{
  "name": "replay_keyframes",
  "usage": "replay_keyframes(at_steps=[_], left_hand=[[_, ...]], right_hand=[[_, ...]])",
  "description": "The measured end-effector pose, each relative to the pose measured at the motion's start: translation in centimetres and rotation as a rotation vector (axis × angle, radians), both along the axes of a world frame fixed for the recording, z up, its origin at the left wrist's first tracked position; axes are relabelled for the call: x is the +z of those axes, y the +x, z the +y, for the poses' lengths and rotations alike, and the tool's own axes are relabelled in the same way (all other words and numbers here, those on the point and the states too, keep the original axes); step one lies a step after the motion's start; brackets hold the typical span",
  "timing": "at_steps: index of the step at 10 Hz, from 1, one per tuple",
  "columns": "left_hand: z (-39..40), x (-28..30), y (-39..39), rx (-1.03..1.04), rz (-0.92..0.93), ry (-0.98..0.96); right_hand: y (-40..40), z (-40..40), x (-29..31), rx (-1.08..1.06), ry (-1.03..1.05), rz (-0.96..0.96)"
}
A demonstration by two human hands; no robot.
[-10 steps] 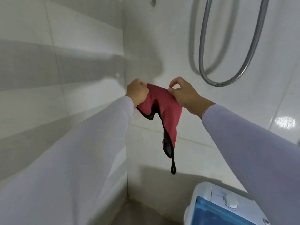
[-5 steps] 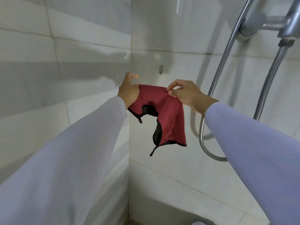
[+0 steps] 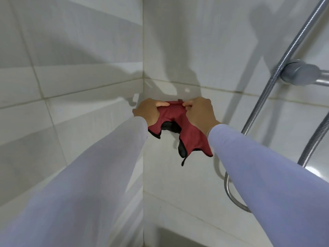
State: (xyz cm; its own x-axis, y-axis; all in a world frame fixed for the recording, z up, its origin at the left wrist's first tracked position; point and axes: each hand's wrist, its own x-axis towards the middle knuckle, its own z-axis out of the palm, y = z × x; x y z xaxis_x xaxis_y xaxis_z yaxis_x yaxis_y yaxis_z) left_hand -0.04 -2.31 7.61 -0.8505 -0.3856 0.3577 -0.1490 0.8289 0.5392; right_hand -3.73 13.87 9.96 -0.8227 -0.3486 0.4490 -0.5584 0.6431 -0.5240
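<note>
A small dark red cloth garment (image 3: 190, 138) with black lining and black edging hangs against the white tiled wall near the corner. My left hand (image 3: 148, 111) pinches its upper left edge between thumb and fingers. My right hand (image 3: 199, 113) pinches the upper right edge. Both hands hold the top edge up at a small grey wall hook (image 3: 179, 100), whose tip shows just above the cloth. A thin black loop dangles from the garment's lowest point. Both arms wear pale long sleeves.
White tiled walls meet in a corner (image 3: 143, 50) just left of the hands. A metal shower hose (image 3: 277, 72) runs down the right side past a grey wall bracket (image 3: 300, 73), and loops low behind my right sleeve.
Both hands carried the red garment up and toward the wall, reaching the hook. The view tilted upward, so the white appliance at the bottom is out of sight.
</note>
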Motion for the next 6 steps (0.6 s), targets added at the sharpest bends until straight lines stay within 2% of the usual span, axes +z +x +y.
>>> replay_keyframes(at_steps=[1,3,5,6], left_hand=[[0.8,-1.4,-0.6,0.056,-0.020,0.014],[1.7,-4.2,-1.4,-0.007,0.008,0.254],[4.7,-4.8,0.2,-0.125,0.039,0.607],[5.9,-7.4,2.4,0.009,0.123,0.615]], right_hand=[[0.1,-0.4,-1.4,-0.034,0.030,0.016],[0.9,-0.5,-2.9,-0.025,-0.162,-0.164],[1.8,0.2,-3.6,0.064,-0.140,-0.404],[3.5,2.4,-5.7,0.064,-0.028,-0.478]])
